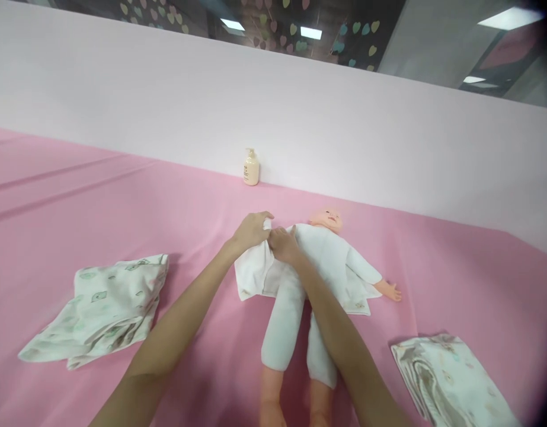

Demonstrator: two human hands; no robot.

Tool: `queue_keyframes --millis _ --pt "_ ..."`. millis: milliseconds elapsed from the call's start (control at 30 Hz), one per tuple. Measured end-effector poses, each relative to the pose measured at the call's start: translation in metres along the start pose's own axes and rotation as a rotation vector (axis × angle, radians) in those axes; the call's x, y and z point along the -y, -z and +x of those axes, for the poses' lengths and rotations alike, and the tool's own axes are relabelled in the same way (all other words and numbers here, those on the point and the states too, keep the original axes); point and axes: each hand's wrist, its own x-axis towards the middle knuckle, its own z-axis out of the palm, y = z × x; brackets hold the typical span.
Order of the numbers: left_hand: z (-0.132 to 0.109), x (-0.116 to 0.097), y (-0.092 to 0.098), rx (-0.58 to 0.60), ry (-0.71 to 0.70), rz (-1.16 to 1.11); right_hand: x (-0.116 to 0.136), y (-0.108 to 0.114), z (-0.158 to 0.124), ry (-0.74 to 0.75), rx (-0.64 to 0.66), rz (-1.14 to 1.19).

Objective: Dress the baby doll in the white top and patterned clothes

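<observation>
The doll (285,308) is lying on a pink sheet (202,207), its legs (273,350) coming nearest. A white shirt (322,261) is being worn above them. The side of the shirt is being gripped by two hands. Cloth is being pinched by the curled right hand (283,244), its thumb pointing up. A white bit of shirt is being held by the bent left hand (254,230). The arm beneath is being hidden, so softly easing the cloth, with no hard tugging, is seeming best. The head (329,219) is resting beyond.

For moving, a folded cloth (464,373) is sitting at the near right, and a patterned cloth (111,308) is lying at the left. Pink sheet is showing between both cloths and the doll. The other arm (386,289) is sticking out rightward. Farther off, a bottle (251,170) is standing just beside the white wall (166,101), where the sheet is ending.
</observation>
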Motion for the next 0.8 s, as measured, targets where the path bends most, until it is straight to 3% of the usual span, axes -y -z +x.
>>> queue_keyframes --millis 100,200,267,367,433,500,667,800 --pt "0.001 0.002 -0.003 0.031 0.070 0.041 -0.018 0.023 0.002 0.034 0.004 0.154" --pt "-0.002 0.000 0.003 0.045 0.172 0.094 -0.051 0.052 -0.001 -0.042 -0.097 0.341" --pt "-0.004 -0.001 0.008 0.081 0.256 0.127 -0.078 0.068 -0.008 -0.216 -0.250 0.468" --pt "-0.004 0.003 0.014 0.124 0.316 0.155 -0.112 0.083 -0.027 -0.562 -0.375 0.322" --pt "-0.002 0.008 0.015 0.093 0.282 0.096 -0.126 0.088 -0.038 -0.731 -0.353 0.213" --pt "0.002 0.014 0.012 0.074 0.250 -0.063 -0.132 0.089 -0.047 -0.805 -0.300 0.207" --pt "0.008 0.018 -0.005 0.102 0.220 -0.495 -0.133 0.089 -0.057 -0.832 -0.099 0.336" --pt "0.011 0.006 -0.022 -0.016 0.195 -0.439 -0.128 0.092 -0.059 -0.781 0.004 0.408"
